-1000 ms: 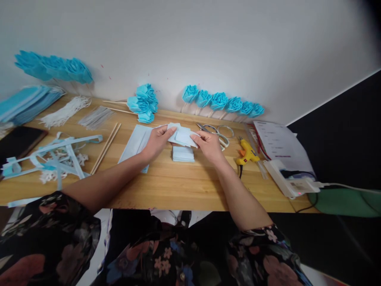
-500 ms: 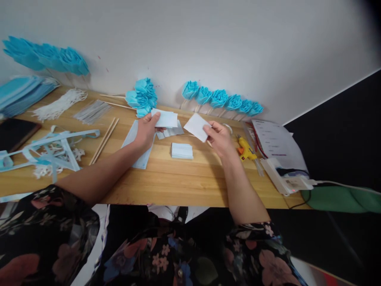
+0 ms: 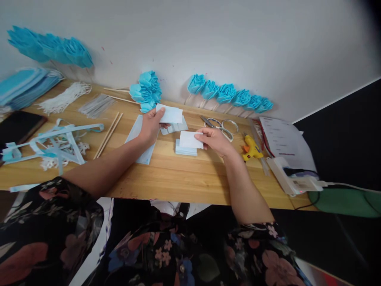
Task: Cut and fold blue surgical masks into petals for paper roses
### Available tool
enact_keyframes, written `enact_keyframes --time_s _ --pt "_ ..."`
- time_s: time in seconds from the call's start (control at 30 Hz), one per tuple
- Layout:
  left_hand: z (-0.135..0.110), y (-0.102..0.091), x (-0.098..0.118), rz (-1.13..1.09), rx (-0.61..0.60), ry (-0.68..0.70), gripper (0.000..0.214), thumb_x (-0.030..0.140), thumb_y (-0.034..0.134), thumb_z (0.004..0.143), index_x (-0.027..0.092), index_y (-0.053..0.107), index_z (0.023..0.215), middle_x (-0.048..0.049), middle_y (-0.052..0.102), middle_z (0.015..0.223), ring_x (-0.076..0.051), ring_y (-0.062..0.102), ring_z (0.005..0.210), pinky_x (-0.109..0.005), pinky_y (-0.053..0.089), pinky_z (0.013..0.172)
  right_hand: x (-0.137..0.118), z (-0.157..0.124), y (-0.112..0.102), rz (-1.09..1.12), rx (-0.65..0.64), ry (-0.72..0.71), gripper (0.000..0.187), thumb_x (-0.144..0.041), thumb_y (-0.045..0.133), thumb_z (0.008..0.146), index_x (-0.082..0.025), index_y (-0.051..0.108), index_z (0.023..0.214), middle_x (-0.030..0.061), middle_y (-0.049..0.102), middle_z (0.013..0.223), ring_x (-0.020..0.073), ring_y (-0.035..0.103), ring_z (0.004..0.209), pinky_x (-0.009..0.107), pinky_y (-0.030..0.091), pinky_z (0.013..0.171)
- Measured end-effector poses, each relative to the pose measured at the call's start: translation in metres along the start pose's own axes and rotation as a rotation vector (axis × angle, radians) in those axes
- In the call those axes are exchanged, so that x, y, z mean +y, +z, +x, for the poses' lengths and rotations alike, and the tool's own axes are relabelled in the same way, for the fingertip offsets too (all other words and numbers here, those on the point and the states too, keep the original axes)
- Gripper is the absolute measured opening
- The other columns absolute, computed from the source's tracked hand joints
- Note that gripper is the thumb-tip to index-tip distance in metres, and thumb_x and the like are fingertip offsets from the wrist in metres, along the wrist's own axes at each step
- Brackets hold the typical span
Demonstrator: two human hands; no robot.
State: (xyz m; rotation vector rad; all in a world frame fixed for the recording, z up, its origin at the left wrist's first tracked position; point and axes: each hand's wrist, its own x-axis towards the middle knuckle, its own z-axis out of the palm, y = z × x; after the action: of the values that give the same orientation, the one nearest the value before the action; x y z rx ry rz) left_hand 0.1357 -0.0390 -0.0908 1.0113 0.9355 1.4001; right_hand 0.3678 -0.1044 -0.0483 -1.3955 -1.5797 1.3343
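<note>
My left hand point(image 3: 151, 123) is closed on a small stack of pale rectangular fabric pieces point(image 3: 169, 114), thumb on top. Between the thumb and fingers of my right hand point(image 3: 216, 140) is one white rectangular fabric piece point(image 3: 190, 140). That piece is over a neat pile of light-blue pieces point(image 3: 186, 151) on the table; whether it touches the pile I cannot tell. More pale pieces point(image 3: 182, 125) lie beneath my left hand's stack. A flat light-blue sheet point(image 3: 145, 153) lies under my left wrist.
Scissors point(image 3: 222, 126), a yellow glue gun point(image 3: 252, 147) and a white power strip point(image 3: 287, 178) lie to the right. Blue fabric flowers point(image 3: 226, 93) on sticks lean against the wall. Cut strips point(image 3: 70, 139), wooden sticks point(image 3: 108, 135) and stacked masks point(image 3: 29, 85) are at left.
My right hand has moved left and down with its fabric piece, from beside the pile to over it, turning the piece level. The scissors now show more fully. My left hand keeps its hold.
</note>
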Motion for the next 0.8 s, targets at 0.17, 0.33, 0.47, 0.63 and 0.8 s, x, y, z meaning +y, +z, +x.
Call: enact_keyframes --time_s 0.17,0.33,0.47,0.63,0.8 --pt "0.0 0.001 0.0 0.005 0.007 0.002 0.036 0.05 0.071 0.085 0.017 0.059 0.083 -0.001 0.065 0.062 -0.01 0.059 0.048 -0.019 0.046 0.046 -0.001 -0.001 0.009 0.013 -0.095 0.081 0.03 -0.048 0.075 0.075 -0.019 0.067 0.08 -0.0014 0.062 0.061 0.0086 0.049 0.05 0.022 0.03 0.042" --pt "0.001 0.001 -0.001 0.001 0.004 0.0 0.034 0.048 0.07 0.085 0.017 0.058 0.082 -0.0009 0.064 0.062 -0.01 0.06 0.049 -0.019 0.046 0.046 0.002 0.001 0.012 -0.003 -0.125 0.108 0.03 -0.049 0.076 0.075 -0.021 0.067 0.081 -0.0013 0.065 0.059 0.0086 0.049 0.047 0.022 0.028 0.04" --pt "0.002 0.001 -0.004 -0.002 0.015 -0.002 0.034 0.049 0.071 0.084 0.017 0.059 0.084 -0.0009 0.064 0.062 -0.011 0.062 0.051 -0.019 0.045 0.045 0.001 0.0 0.012 -0.069 -0.107 0.1 0.025 -0.045 0.074 0.078 -0.021 0.067 0.084 -0.0024 0.063 0.055 0.0086 0.047 0.045 0.023 0.026 0.039" --pt "0.003 0.001 -0.004 -0.003 0.016 0.002 0.034 0.049 0.071 0.084 0.017 0.059 0.084 -0.0009 0.064 0.061 -0.012 0.062 0.051 -0.019 0.044 0.045 0.002 0.0 0.009 -0.199 -0.094 0.053 0.018 -0.038 0.068 0.084 -0.02 0.067 0.087 -0.0042 0.059 0.053 0.0086 0.046 0.045 0.023 0.03 0.043" --pt "0.002 0.001 -0.002 0.009 0.011 -0.006 0.035 0.05 0.072 0.083 0.018 0.059 0.085 0.0 0.064 0.062 -0.011 0.061 0.051 -0.019 0.046 0.046 0.007 0.001 0.008 -0.312 -0.102 0.025 0.018 -0.035 0.063 0.087 -0.02 0.068 0.094 -0.0041 0.059 0.057 0.0098 0.049 0.048 0.024 0.033 0.049"
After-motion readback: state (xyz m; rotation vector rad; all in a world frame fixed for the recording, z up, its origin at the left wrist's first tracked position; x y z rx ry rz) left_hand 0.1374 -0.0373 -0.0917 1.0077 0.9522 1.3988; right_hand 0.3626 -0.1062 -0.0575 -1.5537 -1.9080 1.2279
